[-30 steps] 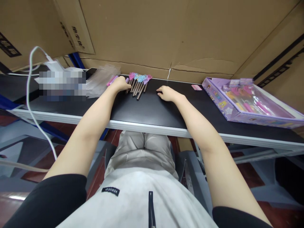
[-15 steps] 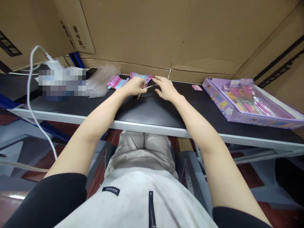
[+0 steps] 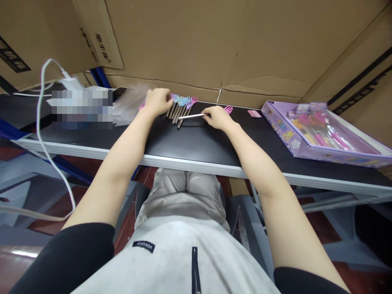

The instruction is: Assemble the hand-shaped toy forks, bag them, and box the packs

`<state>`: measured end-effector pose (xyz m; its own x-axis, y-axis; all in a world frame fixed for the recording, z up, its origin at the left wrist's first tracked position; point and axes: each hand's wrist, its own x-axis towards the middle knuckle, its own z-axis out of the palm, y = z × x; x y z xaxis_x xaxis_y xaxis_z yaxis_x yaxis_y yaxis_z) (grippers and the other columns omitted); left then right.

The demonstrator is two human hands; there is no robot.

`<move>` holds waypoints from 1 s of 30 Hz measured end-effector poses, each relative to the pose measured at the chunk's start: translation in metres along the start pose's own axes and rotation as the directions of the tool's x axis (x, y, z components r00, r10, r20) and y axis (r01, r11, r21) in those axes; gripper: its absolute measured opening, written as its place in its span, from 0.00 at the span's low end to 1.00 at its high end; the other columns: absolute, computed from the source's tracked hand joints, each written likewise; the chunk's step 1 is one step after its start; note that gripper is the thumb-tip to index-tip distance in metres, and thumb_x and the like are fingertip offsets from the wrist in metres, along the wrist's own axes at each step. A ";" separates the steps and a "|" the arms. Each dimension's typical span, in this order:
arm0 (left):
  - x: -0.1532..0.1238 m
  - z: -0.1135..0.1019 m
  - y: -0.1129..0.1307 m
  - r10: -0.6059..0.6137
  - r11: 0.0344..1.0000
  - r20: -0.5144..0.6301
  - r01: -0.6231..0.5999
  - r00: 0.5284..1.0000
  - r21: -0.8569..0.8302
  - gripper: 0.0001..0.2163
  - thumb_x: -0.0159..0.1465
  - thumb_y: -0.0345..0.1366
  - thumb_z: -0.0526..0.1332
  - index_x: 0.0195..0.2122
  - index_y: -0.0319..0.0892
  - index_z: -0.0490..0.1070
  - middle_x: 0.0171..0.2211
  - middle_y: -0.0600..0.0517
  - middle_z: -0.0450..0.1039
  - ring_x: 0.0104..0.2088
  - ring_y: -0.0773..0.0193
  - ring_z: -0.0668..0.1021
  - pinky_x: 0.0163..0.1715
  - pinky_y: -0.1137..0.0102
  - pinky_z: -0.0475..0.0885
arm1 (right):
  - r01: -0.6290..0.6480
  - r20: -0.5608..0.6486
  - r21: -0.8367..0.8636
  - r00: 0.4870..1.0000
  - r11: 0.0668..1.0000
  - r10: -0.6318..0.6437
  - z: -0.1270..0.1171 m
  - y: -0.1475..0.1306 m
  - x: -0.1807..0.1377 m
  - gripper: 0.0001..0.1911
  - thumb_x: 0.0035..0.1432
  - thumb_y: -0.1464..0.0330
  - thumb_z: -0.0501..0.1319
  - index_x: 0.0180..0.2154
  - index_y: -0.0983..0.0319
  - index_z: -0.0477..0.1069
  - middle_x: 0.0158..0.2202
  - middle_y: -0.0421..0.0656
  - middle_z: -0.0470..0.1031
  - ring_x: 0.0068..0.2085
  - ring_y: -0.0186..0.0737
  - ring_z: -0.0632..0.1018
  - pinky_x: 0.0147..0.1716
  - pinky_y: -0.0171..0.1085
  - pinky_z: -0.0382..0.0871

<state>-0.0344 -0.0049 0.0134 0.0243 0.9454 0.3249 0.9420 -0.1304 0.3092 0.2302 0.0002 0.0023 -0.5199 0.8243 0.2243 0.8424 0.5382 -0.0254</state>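
My right hand is closed around a back scratcher, whose thin metal rod points left while its pink claw head shows past the far side of the hand. Over to the left, my left hand has curled fingers above the coloured grip sleeves and mostly hides them; whatever it may hold is out of sight. Between the hands lies a row of several more back scratchers, with blue, purple and pink claw heads toward the cardboard and metal rods toward me.
Clear plastic bags lie left of my left hand, beside a white charger with a cable. A small pink card is at right, near a purple display box of packaged items. Cardboard walls the table's back.
My left hand has let go of the rod and moved left over the coloured sleeves. My right hand has closed on the back scratcher and come slightly nearer.
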 end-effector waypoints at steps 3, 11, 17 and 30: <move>0.003 -0.008 -0.024 -0.246 0.965 -0.001 0.245 0.969 0.090 0.34 0.62 0.45 0.63 0.70 0.41 0.73 0.70 0.32 0.72 0.73 0.25 0.66 0.72 0.32 0.53 | -0.004 0.003 0.012 1.000 1.000 0.004 0.001 0.001 0.000 0.22 0.73 0.72 0.57 0.60 0.64 0.83 0.58 0.53 0.85 0.61 0.55 0.83 0.65 0.49 0.72; 0.002 -0.008 -0.034 -0.436 0.861 0.074 0.392 0.897 0.324 0.37 0.64 0.40 0.62 0.72 0.24 0.67 0.77 0.25 0.59 0.77 0.32 0.60 0.77 0.39 0.51 | -0.014 0.016 0.036 1.000 0.999 0.013 -0.001 -0.002 -0.001 0.22 0.73 0.73 0.58 0.60 0.64 0.83 0.58 0.53 0.85 0.61 0.54 0.83 0.65 0.48 0.72; 0.010 0.000 -0.041 -0.420 0.877 0.052 0.391 0.906 0.279 0.42 0.62 0.50 0.63 0.73 0.28 0.68 0.76 0.23 0.60 0.76 0.24 0.58 0.75 0.34 0.47 | -0.006 0.018 0.040 1.000 0.999 0.005 0.000 -0.002 -0.001 0.22 0.72 0.73 0.58 0.60 0.64 0.83 0.57 0.53 0.85 0.60 0.53 0.84 0.64 0.47 0.73; 0.016 0.010 -0.047 -0.355 0.924 0.031 0.345 0.934 0.164 0.55 0.63 0.74 0.50 0.70 0.24 0.70 0.75 0.24 0.62 0.75 0.26 0.59 0.72 0.39 0.48 | -0.016 0.003 0.036 1.000 0.999 0.016 0.000 -0.001 -0.001 0.22 0.72 0.72 0.57 0.60 0.63 0.84 0.57 0.51 0.85 0.60 0.54 0.83 0.64 0.49 0.72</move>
<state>-0.0748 0.0190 -0.0044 -0.3011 0.9390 0.1661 0.9338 0.2550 0.2510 0.2300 -0.0007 0.0022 -0.5071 0.8330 0.2213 0.8447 0.5313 -0.0642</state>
